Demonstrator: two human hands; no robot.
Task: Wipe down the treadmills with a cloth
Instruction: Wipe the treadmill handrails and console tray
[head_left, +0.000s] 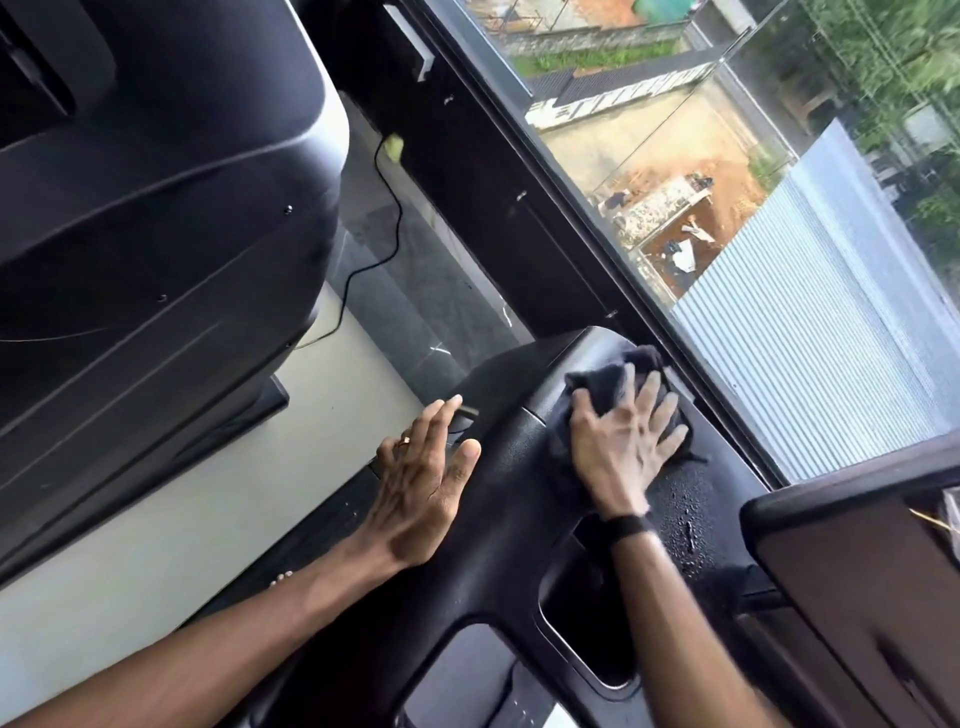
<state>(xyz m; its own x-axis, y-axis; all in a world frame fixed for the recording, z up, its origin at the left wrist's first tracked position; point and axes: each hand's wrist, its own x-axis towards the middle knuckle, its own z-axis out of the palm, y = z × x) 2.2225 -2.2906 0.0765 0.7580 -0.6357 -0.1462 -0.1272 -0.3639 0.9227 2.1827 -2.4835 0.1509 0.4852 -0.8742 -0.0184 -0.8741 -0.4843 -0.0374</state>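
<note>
A black treadmill console (509, 499) fills the lower middle of the view, with water droplets on its surface near its right side. My right hand (623, 441) lies flat with spread fingers on a dark cloth (613, 384) and presses it onto the console's top near the window. My left hand (426, 467) rests with straight fingers against the console's left edge and holds nothing. A ring shows on one of its fingers.
Another black treadmill (156, 234) stands at the left, with a thin cable (392, 208) running down behind it. A large window (727, 182) spans the right. The dark screen (857, 597) of the console is at the lower right. Pale floor (182, 493) lies between the machines.
</note>
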